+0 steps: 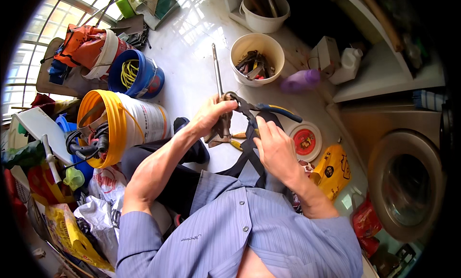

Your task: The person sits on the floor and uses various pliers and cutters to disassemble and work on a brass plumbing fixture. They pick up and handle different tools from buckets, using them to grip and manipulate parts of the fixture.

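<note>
My left hand (pixel 213 115) is closed round a cluster of metal tools in front of my lap. A long thin metal rod (pixel 217 69) sticks up out of that grip. From the same cluster, yellow-tipped handles (pixel 236 144) point down to the right. A black strap (pixel 248 151) runs from beside the left thumb down between my legs. My right hand (pixel 278 148) has its fingers curled at the strap's right side; what lies under them is partly hidden. Just beyond them is a tool with a blue and yellow handle (pixel 283 113).
A white bucket of hand tools (pixel 235 52) stands ahead. Left are a blue bucket (pixel 152 78) and a tipped yellow-rimmed bucket (pixel 153 122). To the right are a purple bottle (pixel 301 81), a round white lid (pixel 317 142), a yellow bag (pixel 336 170) and a washing machine (pixel 379 182).
</note>
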Demonstrator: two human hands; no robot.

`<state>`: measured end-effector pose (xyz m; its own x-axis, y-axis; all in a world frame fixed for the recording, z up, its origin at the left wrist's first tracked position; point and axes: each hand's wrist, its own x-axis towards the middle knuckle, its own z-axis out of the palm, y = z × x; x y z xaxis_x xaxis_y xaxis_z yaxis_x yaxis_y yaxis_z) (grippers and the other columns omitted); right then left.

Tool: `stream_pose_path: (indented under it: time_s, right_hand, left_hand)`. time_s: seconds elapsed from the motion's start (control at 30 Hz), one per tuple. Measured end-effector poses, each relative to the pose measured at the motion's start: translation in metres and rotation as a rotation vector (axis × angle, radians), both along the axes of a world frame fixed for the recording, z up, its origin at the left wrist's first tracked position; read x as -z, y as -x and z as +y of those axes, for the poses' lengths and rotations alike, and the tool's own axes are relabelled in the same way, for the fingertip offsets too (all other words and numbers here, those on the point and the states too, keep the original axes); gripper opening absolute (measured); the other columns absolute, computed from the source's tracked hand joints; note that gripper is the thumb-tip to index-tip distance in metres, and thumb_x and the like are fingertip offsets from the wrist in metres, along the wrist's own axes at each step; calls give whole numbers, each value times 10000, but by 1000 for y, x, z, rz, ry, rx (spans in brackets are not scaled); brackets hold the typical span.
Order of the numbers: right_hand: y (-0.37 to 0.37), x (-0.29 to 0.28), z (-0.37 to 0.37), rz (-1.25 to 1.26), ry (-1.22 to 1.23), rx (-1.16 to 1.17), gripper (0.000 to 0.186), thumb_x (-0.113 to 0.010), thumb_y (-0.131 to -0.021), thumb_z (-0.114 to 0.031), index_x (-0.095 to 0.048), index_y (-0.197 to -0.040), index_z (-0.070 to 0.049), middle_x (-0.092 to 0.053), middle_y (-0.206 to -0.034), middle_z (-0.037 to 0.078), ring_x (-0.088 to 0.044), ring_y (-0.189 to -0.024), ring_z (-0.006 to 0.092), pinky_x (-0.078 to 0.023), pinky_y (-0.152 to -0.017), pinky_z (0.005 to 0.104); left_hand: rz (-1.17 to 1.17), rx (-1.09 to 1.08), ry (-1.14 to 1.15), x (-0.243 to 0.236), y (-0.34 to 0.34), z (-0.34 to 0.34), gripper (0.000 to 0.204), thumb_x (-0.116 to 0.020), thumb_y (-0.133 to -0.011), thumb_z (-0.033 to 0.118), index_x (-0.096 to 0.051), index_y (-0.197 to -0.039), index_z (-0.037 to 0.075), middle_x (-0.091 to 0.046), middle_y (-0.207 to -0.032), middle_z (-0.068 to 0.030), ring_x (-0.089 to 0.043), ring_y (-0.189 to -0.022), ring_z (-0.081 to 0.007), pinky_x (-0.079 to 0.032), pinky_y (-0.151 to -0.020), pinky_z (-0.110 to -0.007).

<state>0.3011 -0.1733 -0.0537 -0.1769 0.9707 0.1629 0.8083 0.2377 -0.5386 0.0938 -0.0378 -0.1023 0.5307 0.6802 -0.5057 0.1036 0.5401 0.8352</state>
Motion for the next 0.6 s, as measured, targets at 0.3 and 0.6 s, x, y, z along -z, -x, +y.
stream_pose_path:
  time_s: [0.3,0.6]
  right_hand:
    - [-10,0,-18,142,73,63,517,-688,-861,-20,-520,-1345,40,-609,-920,183,-666,-760,369,-545,-687,458]
    - [-22,10,-21,386,-118,144,465,-725,-808,18,-628,-1263,28,-621,-801,157,-652,-669,342,-520,-599,413]
  left_hand:
    - [-32,37,-64,-11,-9,-8,360,-743,-868,288,-580,-1050,23,-613,-808,-29,-597,-661,-102,-525,-602,-262]
    - [-346,-30,98,-8,-9,-14,421,-825,-802,303,-555,-1031,75,-612,-784,-61,-596,-703,-186,-495,-658,-329]
